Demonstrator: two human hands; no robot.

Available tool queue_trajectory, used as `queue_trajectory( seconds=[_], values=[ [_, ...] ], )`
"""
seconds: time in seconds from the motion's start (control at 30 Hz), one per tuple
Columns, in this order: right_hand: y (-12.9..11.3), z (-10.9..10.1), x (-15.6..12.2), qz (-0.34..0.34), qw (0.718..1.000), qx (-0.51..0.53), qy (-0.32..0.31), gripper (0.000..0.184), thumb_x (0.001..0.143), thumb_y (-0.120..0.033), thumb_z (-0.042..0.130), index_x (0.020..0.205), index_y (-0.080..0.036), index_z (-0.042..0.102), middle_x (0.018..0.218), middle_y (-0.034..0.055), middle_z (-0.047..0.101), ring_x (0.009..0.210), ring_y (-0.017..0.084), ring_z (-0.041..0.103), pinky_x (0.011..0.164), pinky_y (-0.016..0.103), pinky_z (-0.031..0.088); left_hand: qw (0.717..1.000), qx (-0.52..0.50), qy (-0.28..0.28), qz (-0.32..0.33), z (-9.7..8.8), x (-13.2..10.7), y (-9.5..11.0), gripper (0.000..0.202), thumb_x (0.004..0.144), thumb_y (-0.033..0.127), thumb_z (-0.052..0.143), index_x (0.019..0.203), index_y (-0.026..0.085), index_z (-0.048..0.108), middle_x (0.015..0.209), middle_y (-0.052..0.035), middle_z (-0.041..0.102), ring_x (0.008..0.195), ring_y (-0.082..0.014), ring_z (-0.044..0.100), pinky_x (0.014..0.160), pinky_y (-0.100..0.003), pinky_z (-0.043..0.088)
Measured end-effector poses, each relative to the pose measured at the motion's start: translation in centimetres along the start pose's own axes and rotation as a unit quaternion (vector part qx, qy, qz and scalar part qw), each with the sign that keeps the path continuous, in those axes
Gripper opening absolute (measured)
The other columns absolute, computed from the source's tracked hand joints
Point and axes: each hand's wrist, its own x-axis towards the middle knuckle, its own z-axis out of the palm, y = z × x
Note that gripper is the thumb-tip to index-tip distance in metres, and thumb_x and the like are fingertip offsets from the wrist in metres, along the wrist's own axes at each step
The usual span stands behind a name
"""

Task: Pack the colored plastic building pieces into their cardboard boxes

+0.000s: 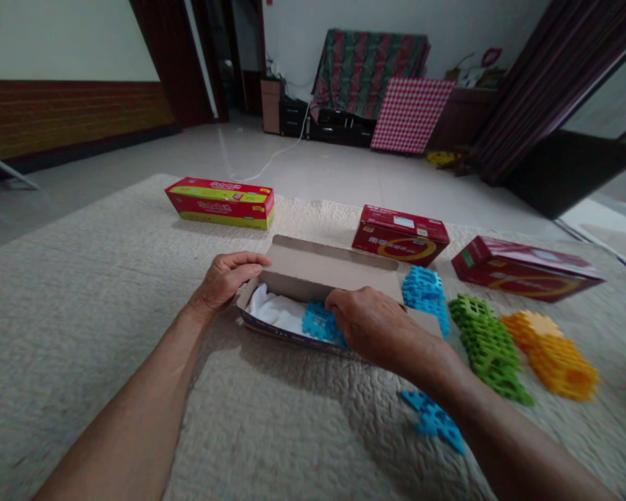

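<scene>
An open cardboard box (pixel 334 263) lies in front of me with its lid tilted back. My left hand (pixel 223 280) grips the box at its left corner, thumb and fingers by the lid edge. Inside, white cloth-like material (pixel 276 309) fills the left part. Beside it sits a blue notched plastic building piece (pixel 318 321). My right hand (pixel 368 323) reaches into the box with its fingers closed at this blue piece; the fingertips are partly hidden. Below my right forearm, loose blue pieces (pixel 435 417) rest on the quilted mat.
To the right lie stacks of blue pieces (pixel 426 296), green pieces (pixel 487 348) and orange pieces (pixel 553 355). Behind them stand two dark red boxes, one (pixel 400 236) nearer the middle, another (pixel 526 271) farther right. A red and yellow box (pixel 222 203) stands at back left on the mat (pixel 109 292).
</scene>
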Motion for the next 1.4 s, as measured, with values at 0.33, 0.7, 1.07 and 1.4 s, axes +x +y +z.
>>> queue_trajectory(
  seconds=[0.33, 0.7, 1.07, 1.4],
  values=[
    [2.4, -0.9, -1.7, -0.048, 0.987, 0.121, 0.093, 0.026, 0.093, -0.018, 0.043, 0.097, -0.019, 0.069, 0.077, 0.0051, 0.070, 0.064, 0.014, 0.062, 0.057, 0.025, 0.039, 1.000, 0.001, 0.007, -0.027, 0.2, -0.1, 0.4, 0.024, 0.067, 0.033, 0.070, 0.085, 0.019, 0.078, 0.067, -0.0012, 0.070, 0.055, -0.0134, 0.054, 0.053, -0.024, 0.042],
    [14.6, 2.6, -8.4, 0.092, 0.972, 0.056, 0.207, 0.020, 0.088, -0.021, 0.052, 0.094, -0.016, 0.070, 0.088, 0.0073, 0.067, 0.077, 0.017, 0.062, 0.071, 0.030, 0.045, 0.993, -0.021, 0.027, -0.110, 0.2, -0.6, 0.7, 0.024, 0.065, 0.028, 0.074, 0.088, 0.021, 0.077, 0.062, 0.0038, 0.069, 0.052, -0.0113, 0.053, 0.047, -0.020, 0.040],
    [12.9, 5.6, -7.6, 0.153, 0.971, -0.020, 0.181, 0.022, 0.091, -0.026, 0.053, 0.105, -0.018, 0.068, 0.099, 0.0088, 0.062, 0.091, 0.020, 0.059, 0.081, 0.031, 0.043, 0.990, 0.009, 0.057, -0.132, 0.4, -0.8, 1.5, 0.016, 0.065, 0.033, 0.075, 0.081, 0.029, 0.078, 0.061, 0.0071, 0.070, 0.052, -0.0112, 0.053, 0.046, -0.019, 0.038],
    [13.9, 5.9, -7.8, 0.147, 0.964, -0.026, 0.221, 0.020, 0.089, -0.028, 0.052, 0.094, -0.018, 0.069, 0.091, 0.0084, 0.063, 0.080, 0.021, 0.060, 0.072, 0.033, 0.043, 0.995, -0.017, 0.035, -0.090, 0.2, -0.5, 1.0, 0.021, 0.062, 0.026, 0.075, 0.082, 0.020, 0.077, 0.061, 0.0023, 0.070, 0.052, -0.0123, 0.054, 0.048, -0.022, 0.040]
  ],
)
